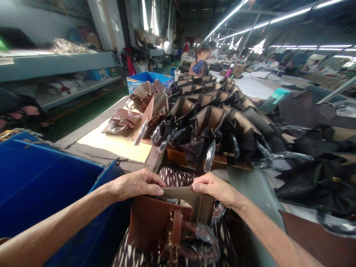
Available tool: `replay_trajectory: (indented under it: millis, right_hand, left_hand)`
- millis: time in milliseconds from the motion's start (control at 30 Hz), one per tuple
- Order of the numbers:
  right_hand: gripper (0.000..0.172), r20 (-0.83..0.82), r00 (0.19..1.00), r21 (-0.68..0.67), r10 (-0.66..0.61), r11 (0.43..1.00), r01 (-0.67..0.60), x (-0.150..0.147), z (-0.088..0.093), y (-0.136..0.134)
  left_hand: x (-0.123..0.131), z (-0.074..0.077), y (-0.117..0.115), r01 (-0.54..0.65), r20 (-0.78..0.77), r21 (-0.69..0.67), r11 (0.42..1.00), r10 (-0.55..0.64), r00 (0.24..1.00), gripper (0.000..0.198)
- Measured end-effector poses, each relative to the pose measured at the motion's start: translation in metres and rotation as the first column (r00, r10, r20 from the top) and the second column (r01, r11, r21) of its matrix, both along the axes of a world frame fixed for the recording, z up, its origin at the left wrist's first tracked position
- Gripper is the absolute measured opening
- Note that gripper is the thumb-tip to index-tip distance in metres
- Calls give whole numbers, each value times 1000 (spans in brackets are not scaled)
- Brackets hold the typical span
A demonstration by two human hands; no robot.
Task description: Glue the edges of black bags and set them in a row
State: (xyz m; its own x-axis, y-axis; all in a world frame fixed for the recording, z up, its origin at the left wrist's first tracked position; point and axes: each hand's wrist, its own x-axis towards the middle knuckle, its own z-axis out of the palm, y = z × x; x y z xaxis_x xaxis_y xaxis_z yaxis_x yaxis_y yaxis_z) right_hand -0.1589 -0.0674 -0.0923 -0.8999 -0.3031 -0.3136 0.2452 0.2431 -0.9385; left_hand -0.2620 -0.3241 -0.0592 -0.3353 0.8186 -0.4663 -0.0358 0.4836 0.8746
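A brown handbag [151, 222] rests on my lap, its mouth facing up and its handles wrapped in clear plastic. My left hand [137, 184] pinches the left side of the bag's top rim, fingers closed. At the right side of the same rim my right hand [214, 188] also grips, fingers curled over the edge. Between the hands the opening shows a tan lining.
Rows of black handbags [211, 126] and several brown ones [144, 102] stand on the worktable [116, 142] ahead. A blue crate [41, 181] sits at my left. More black bags [319, 181] lie at the right. A seated person [198, 63] works far back. Shelving [55, 66] lines the left wall.
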Motion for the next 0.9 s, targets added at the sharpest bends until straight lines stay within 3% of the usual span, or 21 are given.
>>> replay_trajectory:
  millis: [167,433,533,633,700,900]
  right_hand:
    - [45,-40,999,87,-8,996,12,2,5,-7]
    - [23,-155,985,281,-72,953,114,7,18,-21]
    - [25,-274,961,414,-27,899,143,11,17,-25]
    - [26,-419,904,565,86,804,186,15,15,-27]
    - [26,-440,889,601,125,777,188,17,16,-27]
    - [17,-392,910,555,135,823,117,14,25,-29]
  left_hand:
    - [-1,2,0,-1,-5,-60,998,0,1000,33]
    - [-3,7,9,32,-47,-42,999,-34,998,23]
    - [0,11,11,52,-121,-65,997,-60,991,22]
    - [6,11,11,75,-177,-58,995,-85,981,25]
    - [9,11,11,74,-175,-39,996,-80,981,26]
    - [15,15,10,43,-233,-92,995,-64,970,25]
